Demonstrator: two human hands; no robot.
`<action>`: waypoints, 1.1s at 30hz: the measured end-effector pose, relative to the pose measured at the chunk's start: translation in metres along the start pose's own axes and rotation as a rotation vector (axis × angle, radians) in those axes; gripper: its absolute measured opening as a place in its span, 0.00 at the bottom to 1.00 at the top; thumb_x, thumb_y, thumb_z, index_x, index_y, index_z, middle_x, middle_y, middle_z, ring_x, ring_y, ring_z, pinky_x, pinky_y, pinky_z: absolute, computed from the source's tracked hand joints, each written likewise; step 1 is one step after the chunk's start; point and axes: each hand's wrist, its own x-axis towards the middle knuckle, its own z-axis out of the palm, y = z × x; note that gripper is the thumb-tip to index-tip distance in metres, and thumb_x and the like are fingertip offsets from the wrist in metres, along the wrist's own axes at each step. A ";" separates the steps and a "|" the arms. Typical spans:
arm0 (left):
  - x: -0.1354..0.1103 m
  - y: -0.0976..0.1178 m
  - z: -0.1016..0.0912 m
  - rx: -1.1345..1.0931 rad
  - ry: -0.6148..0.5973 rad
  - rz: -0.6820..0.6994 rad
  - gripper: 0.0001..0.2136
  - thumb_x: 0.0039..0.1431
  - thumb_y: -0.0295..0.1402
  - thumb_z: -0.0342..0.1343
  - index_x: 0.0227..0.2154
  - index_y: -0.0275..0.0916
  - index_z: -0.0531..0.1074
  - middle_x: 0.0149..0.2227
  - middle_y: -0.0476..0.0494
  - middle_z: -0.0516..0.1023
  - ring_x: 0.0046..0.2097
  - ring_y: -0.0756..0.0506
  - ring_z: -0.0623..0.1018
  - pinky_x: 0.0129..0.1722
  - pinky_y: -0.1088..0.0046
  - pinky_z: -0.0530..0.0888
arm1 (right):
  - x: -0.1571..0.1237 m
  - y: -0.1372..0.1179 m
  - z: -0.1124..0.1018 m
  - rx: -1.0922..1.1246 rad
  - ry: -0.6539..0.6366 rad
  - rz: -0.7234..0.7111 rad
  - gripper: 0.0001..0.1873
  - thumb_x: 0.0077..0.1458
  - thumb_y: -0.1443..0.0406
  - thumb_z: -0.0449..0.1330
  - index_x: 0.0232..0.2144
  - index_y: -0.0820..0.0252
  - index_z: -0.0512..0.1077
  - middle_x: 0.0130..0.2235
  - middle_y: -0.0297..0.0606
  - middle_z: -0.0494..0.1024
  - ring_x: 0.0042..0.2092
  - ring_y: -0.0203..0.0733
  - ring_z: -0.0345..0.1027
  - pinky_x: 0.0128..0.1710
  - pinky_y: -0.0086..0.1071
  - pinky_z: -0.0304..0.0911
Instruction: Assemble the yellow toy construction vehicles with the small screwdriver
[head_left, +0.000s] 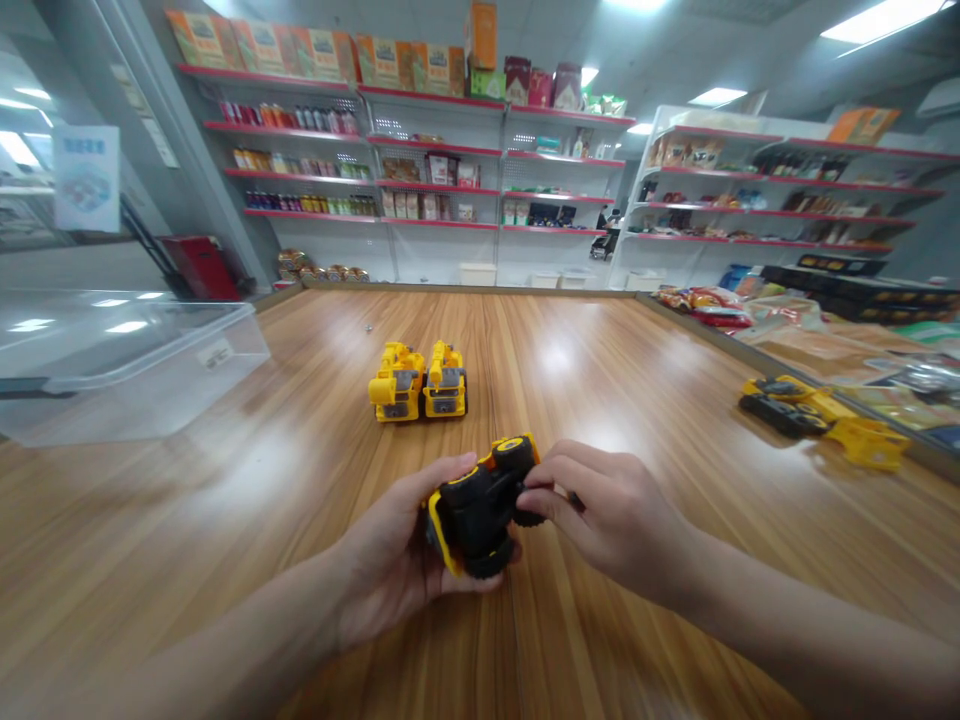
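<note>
Black-and-yellow plastic toy truck [480, 515], underside showing, held over the brown wood-grain tabletop [637, 400], well short of its far edge. Left hand [401, 545] clamped round it; right hand [619, 505] touching, whether gripping I can't tell. Beyond, two yellow plastic toy vehicles [396, 388].

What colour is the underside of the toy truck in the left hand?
The underside is black, best seen in the head view.

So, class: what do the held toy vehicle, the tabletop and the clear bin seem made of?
Toy vehicle: probably plastic, matte black underneath, with moulded-looking wheels. Tabletop: wood or wood-look laminate, glossy; grain shows and lights reflect. Clear bin: likely plastic, shiny; see-through walls, bright glints.
</note>
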 end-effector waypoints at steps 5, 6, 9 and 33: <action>-0.002 0.003 0.002 0.001 -0.016 -0.034 0.20 0.61 0.44 0.53 0.45 0.31 0.72 0.33 0.35 0.79 0.34 0.38 0.82 0.24 0.71 0.78 | 0.001 -0.003 0.000 0.019 0.029 -0.002 0.07 0.63 0.63 0.57 0.35 0.61 0.72 0.32 0.35 0.72 0.31 0.35 0.65 0.30 0.31 0.58; -0.002 0.003 0.002 0.002 -0.018 -0.034 0.20 0.60 0.44 0.53 0.46 0.31 0.72 0.34 0.35 0.79 0.33 0.38 0.82 0.24 0.71 0.78 | 0.002 -0.004 0.000 0.024 0.034 0.001 0.07 0.63 0.63 0.58 0.35 0.61 0.73 0.31 0.34 0.71 0.30 0.34 0.64 0.30 0.31 0.57; -0.002 0.003 0.001 -0.002 -0.022 -0.041 0.20 0.60 0.44 0.53 0.47 0.31 0.71 0.35 0.34 0.79 0.34 0.38 0.82 0.24 0.71 0.79 | 0.002 -0.003 0.000 0.044 0.042 0.010 0.06 0.62 0.64 0.58 0.35 0.61 0.73 0.31 0.34 0.71 0.31 0.34 0.64 0.30 0.31 0.57; -0.002 0.001 -0.001 -0.023 0.000 0.024 0.22 0.59 0.43 0.56 0.50 0.30 0.71 0.36 0.31 0.81 0.33 0.37 0.83 0.25 0.71 0.80 | 0.000 -0.014 -0.018 0.161 0.068 0.161 0.08 0.63 0.68 0.46 0.34 0.59 0.65 0.29 0.34 0.67 0.29 0.36 0.62 0.30 0.33 0.58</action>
